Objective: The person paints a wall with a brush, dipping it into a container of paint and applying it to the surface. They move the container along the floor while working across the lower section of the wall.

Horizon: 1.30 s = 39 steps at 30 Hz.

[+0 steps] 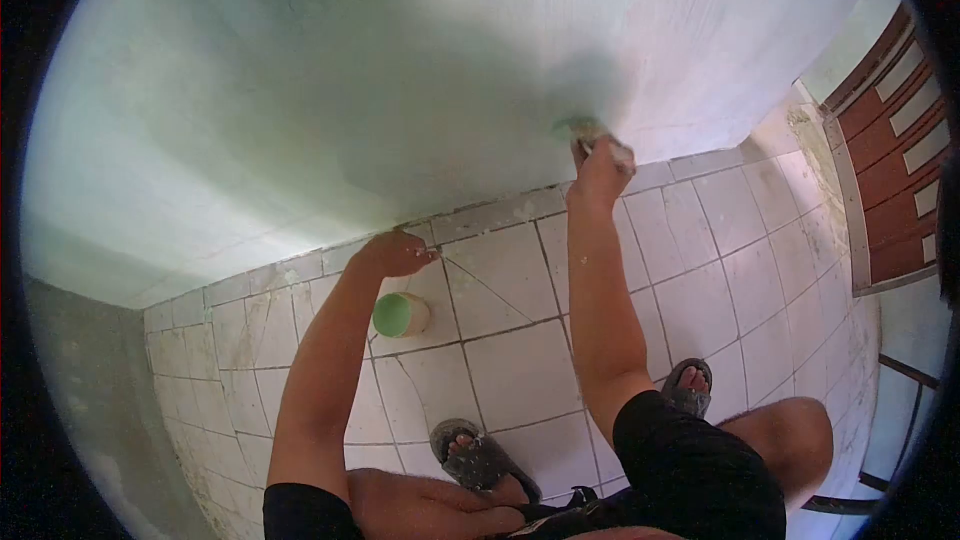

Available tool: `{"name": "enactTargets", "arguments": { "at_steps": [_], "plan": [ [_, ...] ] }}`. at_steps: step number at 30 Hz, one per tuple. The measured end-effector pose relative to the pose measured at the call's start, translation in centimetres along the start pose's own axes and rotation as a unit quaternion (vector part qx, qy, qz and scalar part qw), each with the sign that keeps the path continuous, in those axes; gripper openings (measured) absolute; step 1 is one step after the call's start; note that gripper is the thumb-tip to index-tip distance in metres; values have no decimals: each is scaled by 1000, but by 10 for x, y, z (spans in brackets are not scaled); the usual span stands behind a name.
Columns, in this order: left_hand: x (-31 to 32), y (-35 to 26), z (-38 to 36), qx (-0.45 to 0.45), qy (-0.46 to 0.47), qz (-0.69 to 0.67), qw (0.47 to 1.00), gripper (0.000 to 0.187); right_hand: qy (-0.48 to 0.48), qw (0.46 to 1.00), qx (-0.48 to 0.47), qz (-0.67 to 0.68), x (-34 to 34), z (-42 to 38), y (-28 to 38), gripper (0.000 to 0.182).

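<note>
My right hand (603,170) is wrapped round a paintbrush (582,128), most of whose handle is hidden by the fingers. Its bristle end touches the pale green wall (420,70) low down, where a patch of stronger green shows. My left hand (398,254) is lowered near the foot of the wall with its fingers drawn together. Something small and whitish shows at the fingertips, but I cannot make out what it is. Just below that hand stands a pale cup (417,317) with green paint (392,315) inside, apart from the fingers.
White floor tiles (520,370) with dark joints and some cracks run along the wall. My sandalled feet (480,455) stand close behind the cup. On the right is a red-brown slatted door (890,140). A grey wall (80,390) borders the left side.
</note>
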<state>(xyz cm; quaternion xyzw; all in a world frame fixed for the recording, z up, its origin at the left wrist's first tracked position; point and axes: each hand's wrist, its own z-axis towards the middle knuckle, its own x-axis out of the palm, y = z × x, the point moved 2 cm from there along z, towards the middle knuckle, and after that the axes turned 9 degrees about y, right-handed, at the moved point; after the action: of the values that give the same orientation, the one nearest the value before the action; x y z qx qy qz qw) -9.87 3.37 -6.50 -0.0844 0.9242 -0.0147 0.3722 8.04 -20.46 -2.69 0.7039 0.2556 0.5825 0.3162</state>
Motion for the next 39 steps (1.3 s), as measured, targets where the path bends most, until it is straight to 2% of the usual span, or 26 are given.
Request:
{"name": "enactTargets", "arguments": {
  "at_steps": [1, 2, 3, 5, 8, 10, 11, 12, 14, 16, 17, 18, 19, 21, 23, 25, 29, 31, 33, 36, 38, 39],
  "plan": [
    [4, 5, 9, 3, 6, -5, 1000, 51, 0, 999, -13, 36, 10, -1, 16, 21],
    [11, 13, 20, 23, -28, -6, 999, 50, -1, 997, -23, 70, 18, -6, 31, 22],
    [19, 18, 25, 40, -62, -9, 997, 49, 52, 993, -66, 80, 32, -19, 53, 23],
    [17, 13, 17, 38, -71, -48, 996, 48, 86, 982, -130, 105, 40, -33, 66, 24],
    [21, 19, 32, 39, -84, -11, 996, 49, 95, 985, -128, 65, 21, -23, 19, 23],
    [30, 31, 49, 37, -31, 40, 998, 51, 117, 973, -189, -61, -15, -12, -37, 28],
    [18, 24, 39, 33, -53, 40, 997, 51, 65, 990, -107, -69, -14, -30, -29, 23],
    [6, 15, 21, 21, -51, 9, 998, 53, 81, 978, -171, -82, -35, -23, -52, 22],
    [11, 20, 8, 3, -59, -22, 998, 54, 58, 984, -39, -162, -74, -25, -83, 19],
    [20, 30, 20, 4, -87, 44, 995, 55, -4, 991, 42, -125, -86, -26, -95, 16],
    [16, 32, 18, 3, -99, 39, 994, 55, 8, 991, 34, -125, -78, -18, -94, 16],
    [3, 22, -1, -17, -66, 17, 998, 55, 43, 993, 18, -105, -65, -11, -89, 16],
    [-5, 16, -12, -32, -29, -6, 999, 55, 74, 993, 1, -87, -48, -9, -75, 15],
    [-2, 23, -4, -30, -62, -16, 997, 55, 104, 983, -82, -131, 1, -5, -29, 14],
    [-7, 30, 5, -25, -97, -26, 995, 56, 88, 990, -55, -101, 41, -7, 18, 13],
    [-13, 33, 10, -34, -75, -34, 996, 58, 114, 987, -60, -95, 79, -23, 71, 20],
    [-4, 25, 21, -22, -135, -61, 989, 59, 184, 972, -146, -21, 160, -47, 157, 24],
    [-3, 12, 13, -28, -1, -34, 999, 61, 241, 953, -183, -20, 200, -41, 202, 23],
    [9, 12, 33, -22, -22, -29, 999, 62, 253, 943, -216, -26, 235, -52, 249, 20],
    [31, 23, 62, -12, -62, -18, 998, 62, 318, 899, -300, -16, 270, -68, 306, 18],
    [28, 21, 62, -10, -86, -10, 996, 60, 338, 877, -342, -8, 281, -85, 321, 17],
    [26, 23, 53, -21, -54, -28, 998, 56, 341, 875, -344, -6, 281, -82, 316, 17]
  ]
}}
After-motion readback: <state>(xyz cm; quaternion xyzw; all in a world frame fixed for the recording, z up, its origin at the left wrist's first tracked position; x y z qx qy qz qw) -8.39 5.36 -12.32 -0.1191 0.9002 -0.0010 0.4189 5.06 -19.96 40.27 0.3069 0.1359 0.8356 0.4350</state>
